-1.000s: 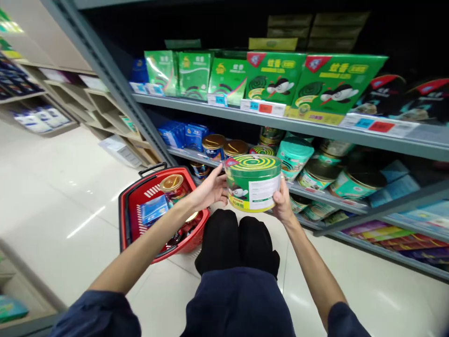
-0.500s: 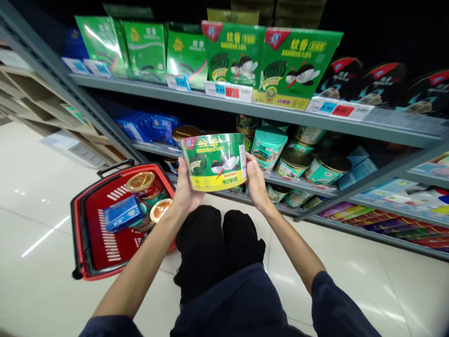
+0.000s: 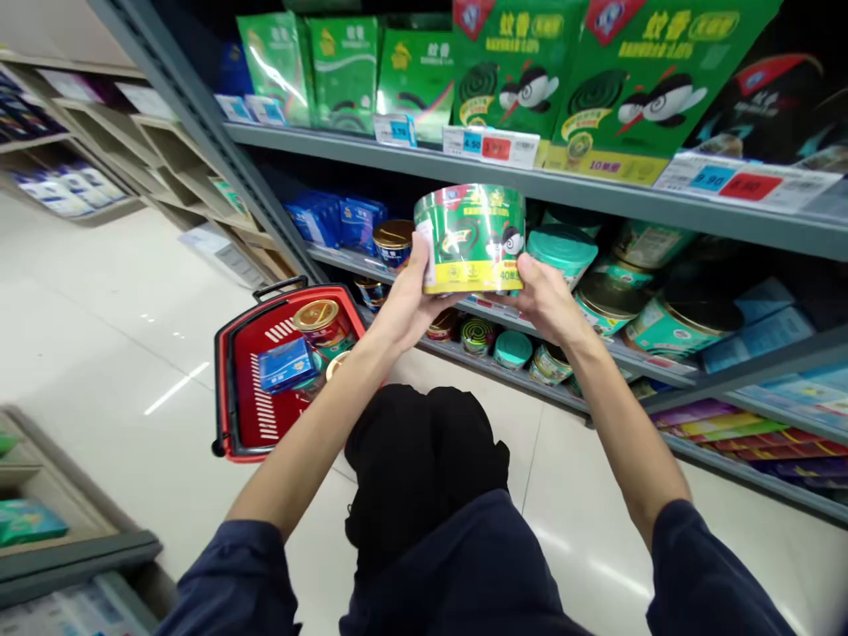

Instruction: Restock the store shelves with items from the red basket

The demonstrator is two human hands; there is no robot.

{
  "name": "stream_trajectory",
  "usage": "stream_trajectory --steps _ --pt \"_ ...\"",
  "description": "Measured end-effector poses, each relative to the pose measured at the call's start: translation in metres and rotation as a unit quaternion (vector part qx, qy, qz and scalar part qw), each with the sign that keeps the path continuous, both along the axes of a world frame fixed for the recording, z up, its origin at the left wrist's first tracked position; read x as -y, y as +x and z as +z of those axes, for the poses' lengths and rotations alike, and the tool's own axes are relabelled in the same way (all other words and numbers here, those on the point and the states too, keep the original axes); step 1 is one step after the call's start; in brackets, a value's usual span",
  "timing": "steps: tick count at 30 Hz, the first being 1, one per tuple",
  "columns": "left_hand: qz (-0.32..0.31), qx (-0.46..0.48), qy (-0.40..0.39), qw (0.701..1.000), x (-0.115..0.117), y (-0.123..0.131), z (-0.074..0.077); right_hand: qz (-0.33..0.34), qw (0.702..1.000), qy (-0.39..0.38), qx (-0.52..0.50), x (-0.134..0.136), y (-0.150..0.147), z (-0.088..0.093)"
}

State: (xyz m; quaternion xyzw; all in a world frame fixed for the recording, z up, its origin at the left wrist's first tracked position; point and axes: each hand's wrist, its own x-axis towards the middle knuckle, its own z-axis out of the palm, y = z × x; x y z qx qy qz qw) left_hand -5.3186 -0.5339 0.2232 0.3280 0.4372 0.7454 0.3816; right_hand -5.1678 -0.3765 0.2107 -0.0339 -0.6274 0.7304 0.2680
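Between my two hands is a round green and yellow tub of mosquito coils (image 3: 472, 240), held upright in front of the shelves. My left hand (image 3: 412, 299) grips its left side, thumb up along the wall and fingers underneath. On the right, my right hand (image 3: 544, 296) closes on the lower edge, its fingers partly hidden beneath the tub. Behind the tub, a lower shelf carries teal canisters (image 3: 563, 252) and a gold-lidded tin (image 3: 395, 240). Green mosquito coil boxes (image 3: 623, 93) stand on the shelf above.
On the floor to my left, a red shopping basket (image 3: 229, 397) holds a blue packet (image 3: 286, 364) and several gold-lidded tins (image 3: 319, 320). A grey shelf upright (image 3: 218, 141) rises beyond it. Another shelf unit (image 3: 72, 556) stands at the lower left.
The tub has turned in my hands, so its printed front faces further right, and it is raised closer to the upper shelf. My view has shifted, moving the shelves and basket rightward.
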Motion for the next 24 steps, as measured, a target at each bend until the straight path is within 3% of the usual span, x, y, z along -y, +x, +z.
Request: stream_trajectory --steps 8,11,15,19,24 --pt "-0.039 0.005 -0.009 0.999 0.011 -0.013 0.017 -0.014 0.999 0.01 -0.027 0.006 -0.004 0.015" --pt "-0.069 -0.006 -0.008 0.998 0.017 -0.016 0.015 -0.012 1.0 -0.001 -0.017 0.003 -0.003 0.007" --pt "-0.066 0.014 -0.025 0.997 0.03 -0.014 -0.007 -0.001 0.999 -0.012 0.031 0.009 -0.002 -0.029" --pt "-0.029 0.058 -0.069 0.996 0.035 -0.015 -0.043 -0.055 0.996 0.004 0.076 0.024 -0.003 -0.071" --pt "0.023 0.028 -0.102 0.994 0.018 -0.023 -0.081 -0.063 0.996 -0.017 0.068 0.028 -0.006 -0.092"
